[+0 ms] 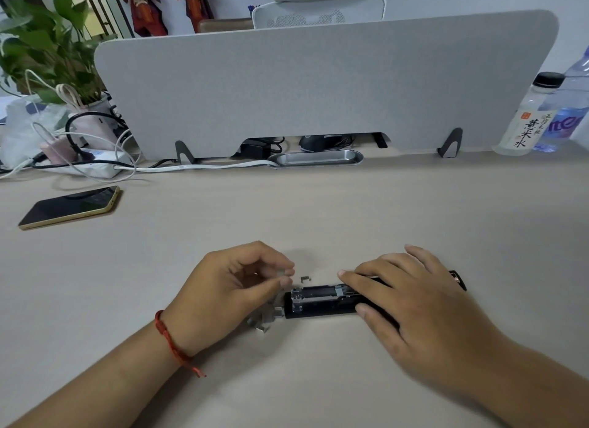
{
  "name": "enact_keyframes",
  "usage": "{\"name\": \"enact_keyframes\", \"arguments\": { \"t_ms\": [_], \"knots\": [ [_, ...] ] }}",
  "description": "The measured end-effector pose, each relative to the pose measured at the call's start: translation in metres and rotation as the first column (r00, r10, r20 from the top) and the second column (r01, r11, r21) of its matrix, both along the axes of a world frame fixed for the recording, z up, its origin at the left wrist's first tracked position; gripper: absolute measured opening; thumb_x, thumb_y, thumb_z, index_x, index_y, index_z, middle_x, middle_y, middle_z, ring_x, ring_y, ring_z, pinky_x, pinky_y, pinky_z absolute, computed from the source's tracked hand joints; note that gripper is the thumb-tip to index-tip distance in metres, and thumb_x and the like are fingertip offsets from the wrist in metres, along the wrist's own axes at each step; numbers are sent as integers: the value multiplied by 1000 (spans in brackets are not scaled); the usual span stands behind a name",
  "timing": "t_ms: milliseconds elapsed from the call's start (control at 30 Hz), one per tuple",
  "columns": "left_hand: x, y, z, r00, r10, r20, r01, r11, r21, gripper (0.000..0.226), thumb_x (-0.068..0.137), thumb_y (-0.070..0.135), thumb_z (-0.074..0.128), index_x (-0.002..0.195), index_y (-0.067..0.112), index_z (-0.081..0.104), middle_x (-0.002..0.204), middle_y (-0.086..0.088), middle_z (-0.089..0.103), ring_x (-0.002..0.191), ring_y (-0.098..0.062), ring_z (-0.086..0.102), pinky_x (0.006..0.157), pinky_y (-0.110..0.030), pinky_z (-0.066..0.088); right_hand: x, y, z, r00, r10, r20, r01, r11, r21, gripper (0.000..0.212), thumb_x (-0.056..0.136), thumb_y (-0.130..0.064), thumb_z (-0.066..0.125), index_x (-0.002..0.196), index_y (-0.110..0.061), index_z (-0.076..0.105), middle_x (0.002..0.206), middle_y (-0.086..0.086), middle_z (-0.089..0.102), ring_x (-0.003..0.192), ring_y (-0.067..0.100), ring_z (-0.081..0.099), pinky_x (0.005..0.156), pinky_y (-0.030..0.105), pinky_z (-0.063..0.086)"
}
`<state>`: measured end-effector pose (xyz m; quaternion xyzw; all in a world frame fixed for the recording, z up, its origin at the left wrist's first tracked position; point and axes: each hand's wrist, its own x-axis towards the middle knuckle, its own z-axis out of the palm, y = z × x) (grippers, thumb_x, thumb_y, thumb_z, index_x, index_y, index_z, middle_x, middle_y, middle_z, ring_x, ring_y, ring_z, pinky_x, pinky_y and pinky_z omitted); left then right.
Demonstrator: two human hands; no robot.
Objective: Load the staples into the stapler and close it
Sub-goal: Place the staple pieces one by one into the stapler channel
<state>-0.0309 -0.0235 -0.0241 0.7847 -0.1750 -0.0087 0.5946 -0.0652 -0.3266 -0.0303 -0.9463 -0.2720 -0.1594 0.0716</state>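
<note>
A black stapler (322, 303) lies on its side on the beige desk, its metal staple channel exposed and facing left. My right hand (404, 297) lies over its right half, thumb in front and fingers curled round the body. My left hand (236, 284) hovers just left of the stapler's open end and pinches a small strip of staples (282, 274) between thumb and forefinger. A loose bit of staples (305, 278) lies on the desk behind the stapler's tip. Several more staple strips (263, 322) lie in a small heap under my left hand.
A phone (70, 207) lies face up at the far left. Cables and a power strip (95, 166) crowd the back left by a plant. A grey divider panel (318, 86) runs across the back, with a metal tray (318, 158) at its foot. Two bottles (535, 115) stand back right.
</note>
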Motion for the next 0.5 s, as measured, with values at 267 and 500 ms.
{"name": "enact_keyframes", "arguments": {
  "t_ms": [267,500],
  "knots": [
    [-1,1,3,998,-8,70,3,997,77,19,88,20,85,106,26,84,89,0,74,72,-9,76,62,-15,58,1,0,-1,1000,3,-28,-2,1000,24,42,104,-43,48,143,-38,61,126,-21,63,119,13,60,118,52,37],
    [-5,0,7,999,24,-32,-23,999,50,28,79,40,90,100,25,79,85,-2,77,64,-14,74,56,-19,56,1,0,-2,1000,13,-28,-12,999,39,41,104,-44,48,143,-40,59,126,-22,62,119,12,59,118,48,32]
  ]
}}
